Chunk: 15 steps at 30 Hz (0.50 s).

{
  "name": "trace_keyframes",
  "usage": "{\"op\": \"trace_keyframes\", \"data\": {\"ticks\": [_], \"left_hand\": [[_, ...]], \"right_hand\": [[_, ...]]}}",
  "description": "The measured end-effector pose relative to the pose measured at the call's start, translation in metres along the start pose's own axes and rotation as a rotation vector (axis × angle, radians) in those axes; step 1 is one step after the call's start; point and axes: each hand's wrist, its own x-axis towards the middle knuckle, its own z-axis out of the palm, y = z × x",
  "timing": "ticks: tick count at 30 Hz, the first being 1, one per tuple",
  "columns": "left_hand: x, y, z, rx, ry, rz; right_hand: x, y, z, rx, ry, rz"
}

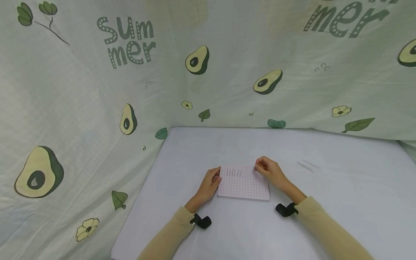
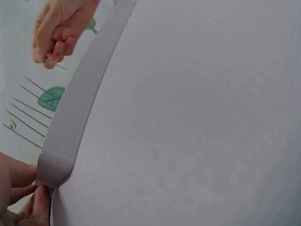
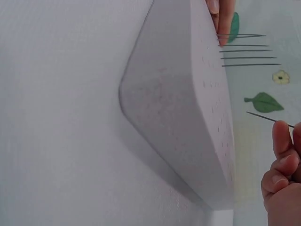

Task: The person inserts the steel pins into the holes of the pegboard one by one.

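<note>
A pale pink board [image 1: 243, 189] dotted with rows of small holes lies on the table. My left hand [image 1: 207, 186] grips its left edge, and in the left wrist view the fingers [image 2: 41, 202] are at the board's corner. Several thin metal pins [image 3: 249, 58] stand in a row in the board near its far left side. My right hand [image 1: 271, 174] pinches another thin pin [image 3: 261, 116] between thumb and fingertips, over the far right part of the board. In the right wrist view this pin's free tip points toward the board, apart from its surface.
A few loose thin pins [image 1: 305, 166] lie on the white table [image 1: 341, 202], to the right beyond my right hand. A cloth [image 1: 227, 97] printed with avocados hangs behind the table and along its left side.
</note>
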Motion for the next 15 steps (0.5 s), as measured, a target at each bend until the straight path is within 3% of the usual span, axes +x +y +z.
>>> {"op": "trace_keyframes", "data": {"ticks": [15], "left_hand": [[0.002,0.002,-0.001,0.001,-0.009,-0.018]], "right_hand": [[0.004,-0.007,0.021,-0.005,-0.040,-0.032]]}}
